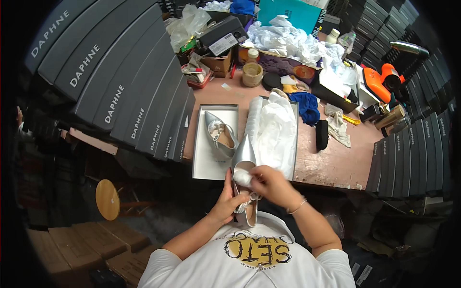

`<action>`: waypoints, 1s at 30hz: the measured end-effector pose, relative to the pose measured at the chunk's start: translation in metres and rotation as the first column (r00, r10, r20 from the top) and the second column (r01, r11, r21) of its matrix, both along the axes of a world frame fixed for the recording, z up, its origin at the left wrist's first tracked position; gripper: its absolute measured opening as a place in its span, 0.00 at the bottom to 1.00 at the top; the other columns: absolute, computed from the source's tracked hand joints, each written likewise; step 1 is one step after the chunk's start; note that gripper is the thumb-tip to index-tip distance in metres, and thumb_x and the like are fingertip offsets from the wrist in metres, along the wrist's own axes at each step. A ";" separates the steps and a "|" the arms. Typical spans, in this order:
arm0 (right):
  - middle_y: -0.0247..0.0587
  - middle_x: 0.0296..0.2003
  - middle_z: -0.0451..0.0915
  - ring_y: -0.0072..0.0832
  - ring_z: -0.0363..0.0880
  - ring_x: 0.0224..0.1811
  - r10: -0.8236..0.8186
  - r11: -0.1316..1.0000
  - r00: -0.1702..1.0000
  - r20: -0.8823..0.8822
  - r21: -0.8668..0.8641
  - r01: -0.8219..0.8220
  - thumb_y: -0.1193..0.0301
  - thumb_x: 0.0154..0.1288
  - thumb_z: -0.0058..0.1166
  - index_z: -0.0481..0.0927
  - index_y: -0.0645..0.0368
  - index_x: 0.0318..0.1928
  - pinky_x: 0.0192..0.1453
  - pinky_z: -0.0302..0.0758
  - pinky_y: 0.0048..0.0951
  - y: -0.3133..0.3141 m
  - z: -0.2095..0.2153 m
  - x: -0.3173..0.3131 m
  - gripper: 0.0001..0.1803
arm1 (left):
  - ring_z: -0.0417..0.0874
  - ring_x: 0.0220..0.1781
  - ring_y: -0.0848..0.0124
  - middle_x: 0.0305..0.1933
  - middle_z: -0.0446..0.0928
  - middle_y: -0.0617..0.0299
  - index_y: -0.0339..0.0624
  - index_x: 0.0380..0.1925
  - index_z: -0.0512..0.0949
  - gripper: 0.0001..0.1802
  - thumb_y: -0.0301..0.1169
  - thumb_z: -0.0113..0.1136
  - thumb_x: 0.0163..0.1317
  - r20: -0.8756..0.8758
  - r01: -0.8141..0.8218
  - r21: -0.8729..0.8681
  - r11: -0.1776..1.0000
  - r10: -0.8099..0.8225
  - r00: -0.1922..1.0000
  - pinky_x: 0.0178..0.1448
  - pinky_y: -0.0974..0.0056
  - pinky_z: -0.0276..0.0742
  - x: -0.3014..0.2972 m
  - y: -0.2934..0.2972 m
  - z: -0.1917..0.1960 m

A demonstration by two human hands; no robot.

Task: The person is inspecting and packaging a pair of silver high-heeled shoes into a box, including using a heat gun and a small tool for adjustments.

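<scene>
Head view shows a silver shoe (244, 150) held up between the two hands, at the near edge of the bench (331, 169) and in front of the person's white shirt (192, 261). It has a long, sharply pointed toe with a smooth metallic sheen, aimed away from the person, and a rounded heel end close to the shirt. A sparkling strap (254, 196) crosses its opening, and a beige insole shows beneath.

The left hand (224, 202) is closed around the shoe's side, its thumb lying across near the strap. The right hand (273, 185) has its fingertips pinched on a white wad (242, 178) at the shoe's mouth, just behind the toe; how deep the wad sits cannot be told.

Beyond, a second silver shoe (212, 118) with a jewelled strap lies in a shallow pale tray (206, 166), toe pointing away and slightly left. Just beside that, crumpled white tissue (277, 137) fills a grey-edged box (296, 139). Tall rows of dark shoeboxes (108, 79) stand on the left.
</scene>
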State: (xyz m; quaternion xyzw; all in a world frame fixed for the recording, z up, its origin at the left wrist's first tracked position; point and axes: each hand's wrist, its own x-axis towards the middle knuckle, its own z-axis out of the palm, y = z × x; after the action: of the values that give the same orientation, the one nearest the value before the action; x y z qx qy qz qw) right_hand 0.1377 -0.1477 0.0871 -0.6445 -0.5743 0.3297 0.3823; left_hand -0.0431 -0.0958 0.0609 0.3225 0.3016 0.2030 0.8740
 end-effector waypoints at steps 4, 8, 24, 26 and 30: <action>0.46 0.39 0.75 0.45 0.75 0.43 0.043 0.986 0.940 0.338 0.136 -0.094 0.73 0.51 0.62 0.73 0.60 0.45 0.47 0.75 0.37 0.003 -0.012 -0.019 0.19 | 0.64 0.66 0.65 0.69 0.50 0.49 0.48 0.71 0.22 0.59 0.16 0.56 0.53 -0.034 -0.022 0.039 0.999 0.023 0.999 0.63 0.62 0.70 0.002 -0.008 0.001; 0.41 0.38 0.74 0.42 0.73 0.41 -0.068 0.967 0.917 0.393 0.251 -0.035 0.72 0.49 0.62 0.73 0.58 0.39 0.43 0.72 0.39 -0.006 0.000 -0.015 0.15 | 0.60 0.69 0.64 0.70 0.49 0.48 0.43 0.71 0.21 0.58 0.18 0.55 0.54 -0.026 0.047 0.136 0.990 -0.044 0.999 0.66 0.64 0.66 0.004 -0.013 0.011; 0.55 0.71 0.51 0.47 0.59 0.70 -0.024 0.960 0.906 -0.423 0.242 0.139 0.76 0.53 0.65 0.59 0.58 0.69 0.68 0.64 0.39 0.023 0.048 0.027 0.43 | 0.77 0.57 0.63 0.62 0.66 0.51 0.51 0.72 0.46 0.38 0.28 0.42 0.60 0.229 0.016 -0.034 0.999 -0.008 0.973 0.54 0.59 0.79 0.038 0.026 0.041; 0.57 0.72 0.47 0.52 0.56 0.71 -0.136 0.943 0.979 0.150 0.324 0.082 0.78 0.52 0.64 0.60 0.57 0.69 0.69 0.63 0.42 0.007 0.044 0.033 0.43 | 0.77 0.57 0.64 0.61 0.68 0.55 0.52 0.70 0.51 0.31 0.32 0.41 0.66 0.157 -0.095 -0.025 0.995 0.098 0.983 0.54 0.59 0.79 0.049 0.042 0.045; 0.63 0.71 0.44 0.57 0.51 0.72 -0.023 0.982 0.961 0.274 0.188 -0.030 0.85 0.44 0.60 0.62 0.52 0.68 0.71 0.60 0.42 -0.002 0.028 0.020 0.47 | 0.77 0.59 0.66 0.63 0.69 0.55 0.49 0.66 0.60 0.24 0.42 0.38 0.73 0.203 -0.021 -0.210 0.978 0.065 0.977 0.60 0.59 0.75 0.062 0.048 0.039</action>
State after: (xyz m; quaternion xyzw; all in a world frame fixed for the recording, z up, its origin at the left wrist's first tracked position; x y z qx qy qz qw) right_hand 0.1579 -0.1501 0.1149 -0.6434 -0.6519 0.1810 0.3582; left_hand 0.0185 -0.0477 0.0996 0.2003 0.2348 0.2223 0.9248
